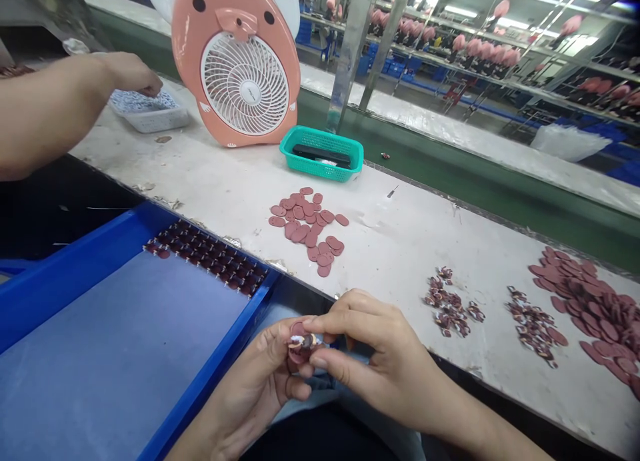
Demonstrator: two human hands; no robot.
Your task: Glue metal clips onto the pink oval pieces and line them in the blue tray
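Left hand and right hand closed on one small piece

Between the fingertips of both hands sits a small dark-red oval piece with brown-and-white parts on it, just off the near edge of a long, pale, scuffed table. The left hand cradles it between thumb and curled fingers; the right pinches it from the other side with thumb and forefinger. Finer details are too small to read. To work it well, I would let the left grip carry the piece, press only with the right fingertips, and leave the small protruding parts unbent.

Left of the hands, against the table's near edge, lies a shallow blue plastic tray; rows of dark-red pieces with pale tips line its far edge, reaching the far right corner.

On the table, loose flat dark-red ovals lie between the near edge and a green perforated plastic basket at the far edge. Toward the right come two clusters of small brown-and-white parts, then a heap of dark-red ovals.

Beyond, left of the basket, stands a coral animal-shaped fan; a co-worker's hand reaches over a white plastic tub.
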